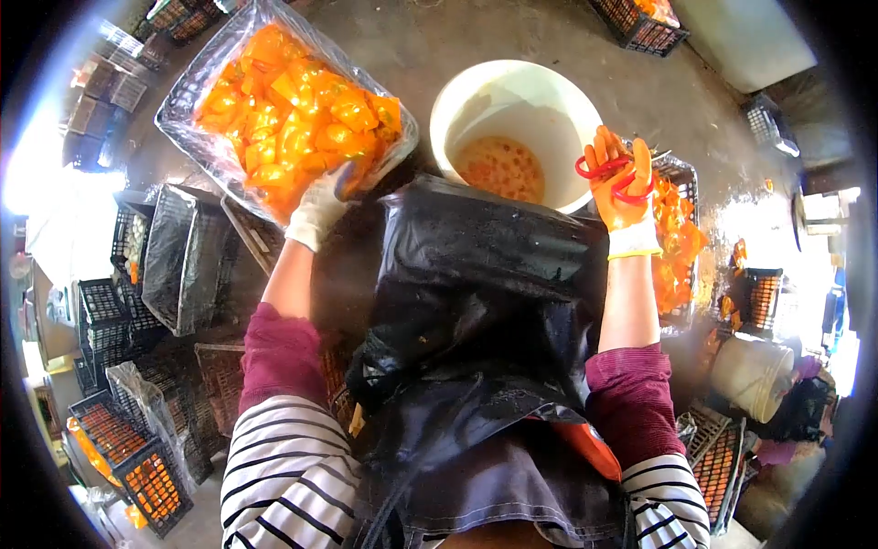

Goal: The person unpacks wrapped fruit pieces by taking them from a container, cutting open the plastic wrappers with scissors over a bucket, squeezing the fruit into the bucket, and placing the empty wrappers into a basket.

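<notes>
My left hand (322, 206), in a white glove with dark purplish fingertips, reaches onto glossy orange pieces (306, 110) that look like cut peppers. They fill a crate lined with clear plastic (174, 114). Its fingers are partly lost among the pieces, so their grip is unclear. My right hand (625, 203) wears an orange glove with a white cuff and holds red-handled scissors (599, 168), the loops around its fingers. The blades are hard to make out. Between my hands stands a white bucket (448, 114) holding cloudy liquid with orange bits (501, 169).
Beside my right hand is another crate of orange pieces (675, 242). A black apron (494, 274) covers my lap, against the bucket. Stacked black crates (128, 448) line the left side. A whitish bucket (752, 375) lies at right. More crates stand at the far edges.
</notes>
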